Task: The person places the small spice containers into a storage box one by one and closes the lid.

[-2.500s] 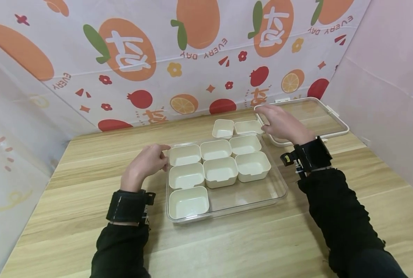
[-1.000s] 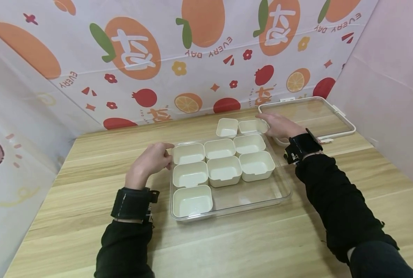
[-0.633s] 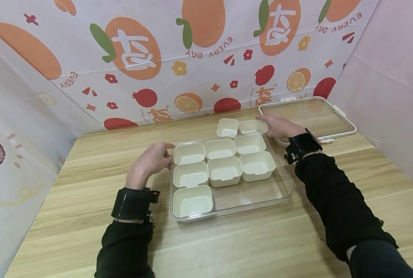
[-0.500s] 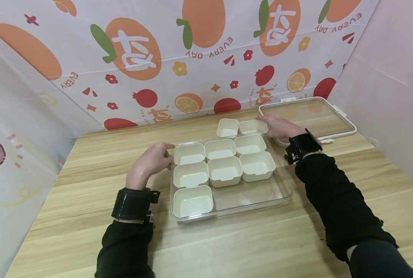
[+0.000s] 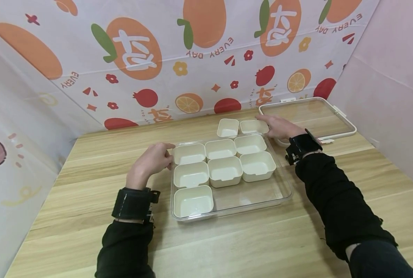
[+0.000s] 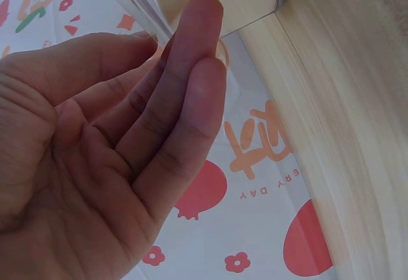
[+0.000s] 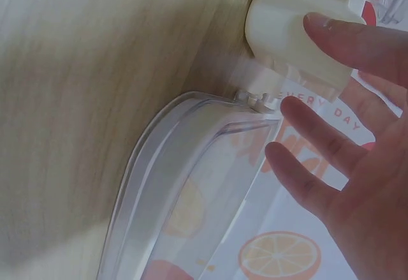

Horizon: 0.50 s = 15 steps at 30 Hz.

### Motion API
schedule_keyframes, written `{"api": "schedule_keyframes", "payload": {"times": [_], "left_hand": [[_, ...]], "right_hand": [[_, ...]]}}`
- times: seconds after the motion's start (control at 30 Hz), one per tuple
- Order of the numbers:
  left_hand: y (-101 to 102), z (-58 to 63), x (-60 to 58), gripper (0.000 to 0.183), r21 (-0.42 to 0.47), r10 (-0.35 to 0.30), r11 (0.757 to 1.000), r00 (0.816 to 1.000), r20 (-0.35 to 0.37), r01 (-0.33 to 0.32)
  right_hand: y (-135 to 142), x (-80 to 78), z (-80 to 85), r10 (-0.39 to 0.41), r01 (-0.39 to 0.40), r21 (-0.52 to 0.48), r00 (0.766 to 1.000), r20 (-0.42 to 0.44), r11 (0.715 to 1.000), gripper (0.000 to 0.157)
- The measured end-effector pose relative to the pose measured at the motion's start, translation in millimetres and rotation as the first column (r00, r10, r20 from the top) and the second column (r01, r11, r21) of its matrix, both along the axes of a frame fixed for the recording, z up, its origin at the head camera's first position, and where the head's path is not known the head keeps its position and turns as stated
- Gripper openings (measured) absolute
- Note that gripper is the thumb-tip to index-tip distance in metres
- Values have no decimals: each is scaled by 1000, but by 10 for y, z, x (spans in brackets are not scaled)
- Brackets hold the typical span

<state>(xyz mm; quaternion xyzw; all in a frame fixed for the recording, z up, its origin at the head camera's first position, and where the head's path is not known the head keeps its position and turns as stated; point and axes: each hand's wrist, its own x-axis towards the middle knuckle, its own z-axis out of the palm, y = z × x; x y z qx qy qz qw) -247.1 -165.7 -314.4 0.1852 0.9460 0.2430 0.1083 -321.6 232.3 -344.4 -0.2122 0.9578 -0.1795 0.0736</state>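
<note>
Cream cup (image 5: 253,126) on tabletop (image 5: 98,173) behind clear tray (image 5: 249,192), pinched by R hand (image 5: 279,126). L hand (image 5: 152,159) at tray's L side, grip unclear. Prob. loading step; next needs lift into front-row gap.

Clear tray (image 5: 249,195): flat on the table (image 5: 262,239). Inside: seven cream bins (image 5: 225,170), upright; three along the back edge, three mid-tray, one at the front-left corner. Left rear bin (image 5: 228,126), right rear bin (image 5: 253,126): upright beyond the back edge.

cloth-screened booth, apparently: fruit-print backdrop (image 5: 204,77), wood-grain table (image 5: 84,185)
</note>
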Motion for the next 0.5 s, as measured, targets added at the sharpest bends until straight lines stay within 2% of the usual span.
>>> {"api": "schedule_keyframes", "payload": {"times": [0.5], "left_hand": [[-12, 6, -9, 46, 7, -5, 1000, 1000, 11, 5]], "right_hand": [[-1, -22, 55, -28, 26, 86, 999, 17, 996, 66]]}}
